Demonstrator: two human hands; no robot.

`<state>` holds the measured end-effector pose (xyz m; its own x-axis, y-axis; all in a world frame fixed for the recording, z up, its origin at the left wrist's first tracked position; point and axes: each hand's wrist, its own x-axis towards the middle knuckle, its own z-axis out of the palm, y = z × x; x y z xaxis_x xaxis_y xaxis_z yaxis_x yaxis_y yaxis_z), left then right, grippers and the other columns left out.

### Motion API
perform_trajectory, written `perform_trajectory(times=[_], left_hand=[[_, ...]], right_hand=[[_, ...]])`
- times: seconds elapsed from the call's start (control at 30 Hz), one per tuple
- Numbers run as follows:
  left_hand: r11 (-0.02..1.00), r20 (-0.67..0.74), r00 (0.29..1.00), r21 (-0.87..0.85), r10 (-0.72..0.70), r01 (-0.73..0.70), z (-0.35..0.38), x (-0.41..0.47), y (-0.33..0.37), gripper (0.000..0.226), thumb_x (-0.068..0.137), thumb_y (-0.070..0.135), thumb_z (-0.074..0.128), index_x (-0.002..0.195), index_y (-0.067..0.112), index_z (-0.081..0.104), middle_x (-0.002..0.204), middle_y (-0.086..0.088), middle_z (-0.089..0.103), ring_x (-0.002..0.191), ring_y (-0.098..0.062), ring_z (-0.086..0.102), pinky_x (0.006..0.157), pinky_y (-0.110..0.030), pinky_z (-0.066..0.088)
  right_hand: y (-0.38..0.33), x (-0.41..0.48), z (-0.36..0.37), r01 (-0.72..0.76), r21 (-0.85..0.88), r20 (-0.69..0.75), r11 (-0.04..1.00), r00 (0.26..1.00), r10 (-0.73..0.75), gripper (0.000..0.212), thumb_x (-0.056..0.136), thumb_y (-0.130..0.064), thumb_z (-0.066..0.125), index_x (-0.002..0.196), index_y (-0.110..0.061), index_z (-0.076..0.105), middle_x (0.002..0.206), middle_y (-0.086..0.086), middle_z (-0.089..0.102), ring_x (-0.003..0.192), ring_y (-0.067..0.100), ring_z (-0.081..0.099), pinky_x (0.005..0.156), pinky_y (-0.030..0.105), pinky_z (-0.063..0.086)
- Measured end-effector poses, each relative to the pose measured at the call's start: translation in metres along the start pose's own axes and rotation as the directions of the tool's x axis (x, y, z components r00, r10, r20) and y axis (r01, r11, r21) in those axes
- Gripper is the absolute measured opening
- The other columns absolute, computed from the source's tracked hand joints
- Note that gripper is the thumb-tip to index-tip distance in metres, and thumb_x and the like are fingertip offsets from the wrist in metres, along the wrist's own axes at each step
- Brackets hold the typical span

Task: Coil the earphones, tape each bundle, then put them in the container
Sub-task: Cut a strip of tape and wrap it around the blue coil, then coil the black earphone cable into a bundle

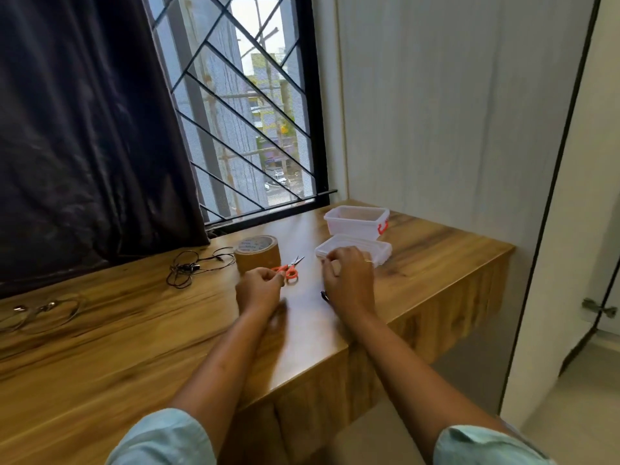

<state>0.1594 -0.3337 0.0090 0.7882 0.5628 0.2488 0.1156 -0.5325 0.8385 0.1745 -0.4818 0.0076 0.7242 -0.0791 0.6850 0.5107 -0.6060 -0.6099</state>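
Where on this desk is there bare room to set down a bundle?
Bare wood: the desk's near left, between the pale cable and the left hand; also the right end beyond the lid. Crowded: the middle, where tape roll, scissors, right hand, lid and container sit close.

**One head camera, looking forward and down**

There is one view. The camera sits on the person's head and looks forward and down across the desk (134,347), toward the window (235,112) and the wall corner behind it. It stands above the near desk edge, so both forearms enter from the bottom border. The left hand (260,285) and the right hand (349,280) lie near the middle of the picture, seen from behind and quite close. The lens is wide: the curtain (84,129) fills the left side, the floor shows at the right, and straight lines bend near the borders.
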Motion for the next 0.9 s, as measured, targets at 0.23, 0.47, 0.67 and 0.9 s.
perform_trajectory(times=[0.23,0.47,0.67,0.9], left_hand=[[0.997,-0.158,0.987,0.063,-0.032,0.042,-0.095,0.025,-0.067,0.016,0.086,0.028,0.065,0.076,0.016,0.068,0.075,-0.002,0.069,0.076,-0.022,0.064,0.072,-0.036,0.053],[0.978,-0.295,0.946,0.109,-0.136,0.175,-0.186,0.054,-0.128,0.019,0.085,0.03,0.066,0.074,0.015,0.067,0.077,-0.004,0.068,0.076,-0.023,0.061,0.066,-0.03,0.044],[0.954,-0.375,0.906,0.14,-0.197,0.266,-0.207,0.083,-0.156,0.019,0.085,0.031,0.065,0.07,0.019,0.064,0.078,-0.005,0.066,0.084,-0.027,0.062,0.069,-0.029,0.044],[0.901,-0.319,0.933,0.334,-0.169,0.277,-0.203,0.098,-0.152,0.022,0.087,0.04,0.058,0.073,0.023,0.056,0.081,0.003,0.058,0.078,-0.019,0.051,0.065,-0.027,0.037]], right_hand=[[-0.102,-0.044,0.088,0.053,0.247,0.431,0.968,0.888,-0.159,0.016,0.091,-0.019,0.056,0.096,-0.01,0.068,0.104,0.005,0.061,0.098,0.016,0.049,0.081,0.02,0.04],[-0.138,-0.035,0.159,0.113,0.163,0.626,0.98,0.756,-0.191,0.024,0.091,-0.016,0.05,0.111,-0.012,0.062,0.117,0.008,0.057,0.109,0.025,0.051,0.09,0.032,0.044],[-0.146,-0.02,0.208,0.141,0.086,0.603,0.986,0.781,-0.164,0.042,0.086,-0.012,0.048,0.128,-0.012,0.05,0.131,0.009,0.048,0.12,0.031,0.046,0.097,0.04,0.045],[-0.141,-0.003,0.232,0.27,-0.139,0.683,0.953,0.723,-0.106,0.037,0.093,-0.027,0.045,0.128,-0.028,0.054,0.137,0.003,0.047,0.126,0.029,0.04,0.098,0.042,0.037]])
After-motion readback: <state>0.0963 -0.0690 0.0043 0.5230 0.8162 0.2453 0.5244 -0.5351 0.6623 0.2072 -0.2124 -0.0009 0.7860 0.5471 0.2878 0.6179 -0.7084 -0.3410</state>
